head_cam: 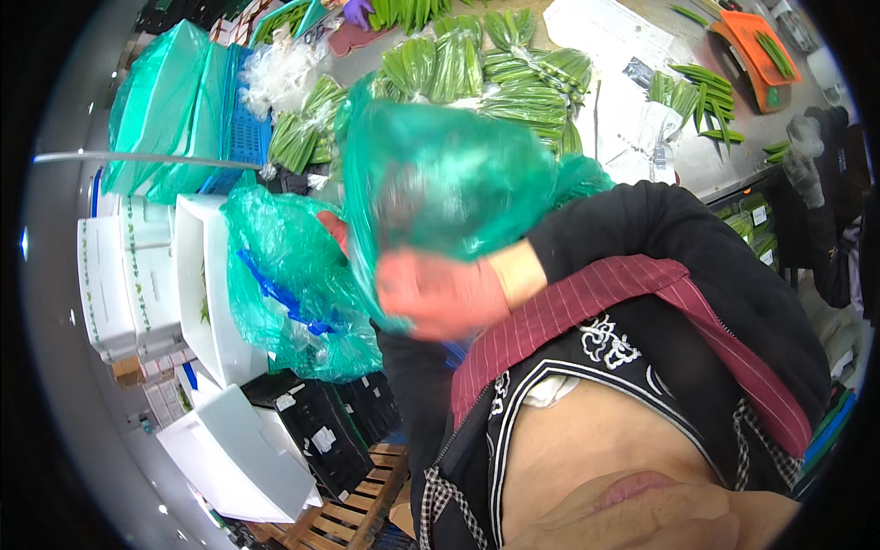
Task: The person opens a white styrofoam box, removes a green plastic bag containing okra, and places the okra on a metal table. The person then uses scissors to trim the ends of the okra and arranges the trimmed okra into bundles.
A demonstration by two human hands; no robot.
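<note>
A large translucent green plastic bag (pixel 454 165) spreads in front of my chest, blurred by motion. My right hand (pixel 440 292), in a red glove, is closed on the near edge of this bag. Only a bit of red glove shows of my left hand (pixel 333 230), at the bag's left side; the bag hides its fingers. Below it hangs another crumpled green plastic bag (pixel 295 227) with a blue strip (pixel 289 295), draped over a white foam box (pixel 213 289). Beyond the bag lie several clear packs of long green pods, possibly okra (pixel 457 65).
An orange scale (pixel 749 55) holding loose pods stands far right, near papers (pixel 612 34). Blue crates (pixel 246 110) stand left, black crates (pixel 316 426) and a wooden pallet (pixel 350 509) below. Co-workers' gloved hands appear: one purple (pixel 358 12), one clear-gloved (pixel 804 155).
</note>
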